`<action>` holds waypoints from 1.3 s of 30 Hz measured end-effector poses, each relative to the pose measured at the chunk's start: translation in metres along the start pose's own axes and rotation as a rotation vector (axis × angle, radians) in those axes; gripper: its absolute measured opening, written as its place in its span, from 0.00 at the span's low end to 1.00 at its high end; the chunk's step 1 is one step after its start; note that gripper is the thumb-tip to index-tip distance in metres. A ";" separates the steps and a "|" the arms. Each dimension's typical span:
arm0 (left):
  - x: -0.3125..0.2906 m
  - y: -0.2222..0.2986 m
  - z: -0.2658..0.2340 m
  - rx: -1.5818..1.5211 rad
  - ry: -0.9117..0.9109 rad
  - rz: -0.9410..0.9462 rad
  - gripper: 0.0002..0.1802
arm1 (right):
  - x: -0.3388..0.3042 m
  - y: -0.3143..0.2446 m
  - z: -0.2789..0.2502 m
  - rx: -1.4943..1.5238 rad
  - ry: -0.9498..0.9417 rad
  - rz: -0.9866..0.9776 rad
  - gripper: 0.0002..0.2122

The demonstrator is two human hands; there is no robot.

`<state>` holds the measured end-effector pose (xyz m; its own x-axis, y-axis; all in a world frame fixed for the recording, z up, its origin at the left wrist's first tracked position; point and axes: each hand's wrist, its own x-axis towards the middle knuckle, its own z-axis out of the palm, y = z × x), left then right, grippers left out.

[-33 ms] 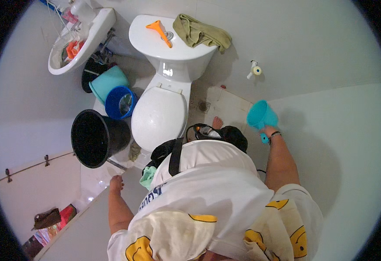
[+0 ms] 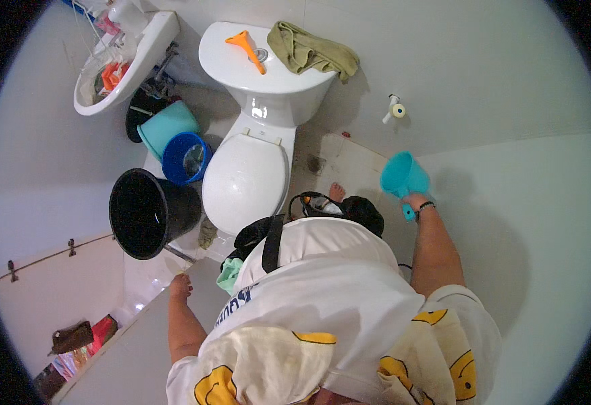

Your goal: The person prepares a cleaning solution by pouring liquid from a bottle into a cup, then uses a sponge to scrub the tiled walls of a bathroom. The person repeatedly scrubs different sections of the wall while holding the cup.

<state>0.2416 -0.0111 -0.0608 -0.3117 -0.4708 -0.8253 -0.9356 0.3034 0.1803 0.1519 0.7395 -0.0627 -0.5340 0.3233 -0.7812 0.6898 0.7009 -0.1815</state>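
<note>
My right hand (image 2: pixel 417 201) is closed around the handle of a turquoise plastic dipper (image 2: pixel 407 174), held out to the right by the wall with its mouth tilted up and left. On the left, my left hand (image 2: pixel 181 287) hangs low beside the edge of a pale door or panel (image 2: pixel 130 337). Its fingers look curled, and whatever may be in them is hidden. A big black bucket (image 2: pixel 189 210) stands just beyond that hand. The white toilet (image 2: pixel 247 182) is ahead of me with its lid down.
A blue pail (image 2: pixel 171 164) and a turquoise bucket (image 2: pixel 177 125) crowd the toilet's left side, below a white sink (image 2: pixel 168 34). An orange scraper-like tool (image 2: pixel 247 48) and a green cloth (image 2: pixel 312 50) lie on the cistern. A tap (image 2: pixel 396 109) juts from the wall.
The dipper has shifted very slightly up and left with my right hand. My left hand stays where it was.
</note>
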 end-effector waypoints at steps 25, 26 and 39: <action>-0.046 0.121 0.179 0.260 0.095 0.277 0.19 | 0.114 -0.037 -0.103 -0.725 -0.343 -0.281 0.17; -0.040 0.120 0.183 0.223 0.093 0.243 0.19 | 0.116 -0.038 -0.105 -0.757 -0.355 -0.294 0.18; -0.062 0.206 0.186 0.305 0.141 0.419 0.19 | 0.111 -0.047 -0.110 -0.821 -0.409 -0.284 0.15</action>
<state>0.0986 0.2347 -0.0717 -0.6867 -0.3579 -0.6327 -0.6423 0.7063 0.2976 0.0068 0.8125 -0.0750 -0.3092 -0.0656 -0.9487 -0.0795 0.9959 -0.0430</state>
